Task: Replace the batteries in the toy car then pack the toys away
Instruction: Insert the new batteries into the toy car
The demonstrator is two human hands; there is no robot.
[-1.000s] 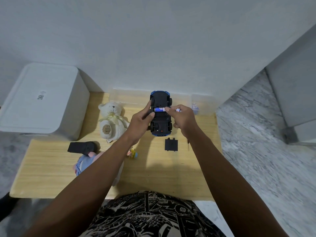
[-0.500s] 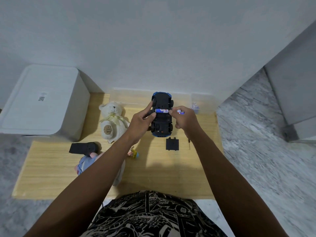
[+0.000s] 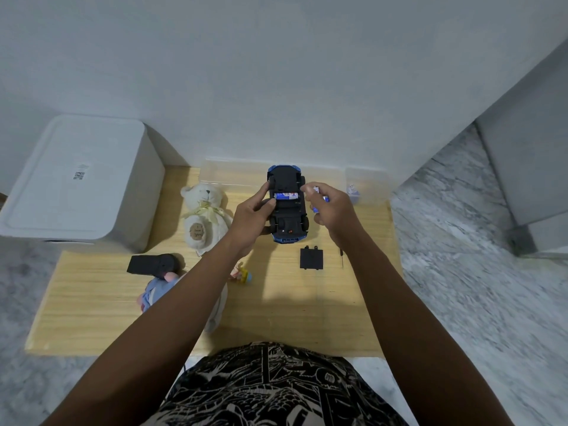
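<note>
A blue toy car [image 3: 288, 207] lies upside down, its black underside up, above the wooden table [image 3: 307, 299]. A blue and white battery [image 3: 286, 196] sits across its open compartment. My left hand [image 3: 251, 216] grips the car's left side, thumb near the battery's end. Just right of the car, my right hand [image 3: 330, 207] holds more blue batteries [image 3: 319, 198] in its curled fingers. The black battery cover [image 3: 311, 258] lies on the table below the car, with a thin screwdriver [image 3: 341, 259] to its right.
A white teddy bear [image 3: 205, 216], a black remote [image 3: 152, 264], a blue and pink soft toy [image 3: 153, 293] and a small colourful figure [image 3: 242, 275] lie on the table's left half. A clear plastic bin [image 3: 233, 173] and small clear box [image 3: 367, 186] stand by the wall. A white lidded box [image 3: 76, 186] stands left.
My right hand has drawn back slightly from the battery compartment to the right, still holding batteries. One battery stays seated in the car. My left hand keeps its grip.
</note>
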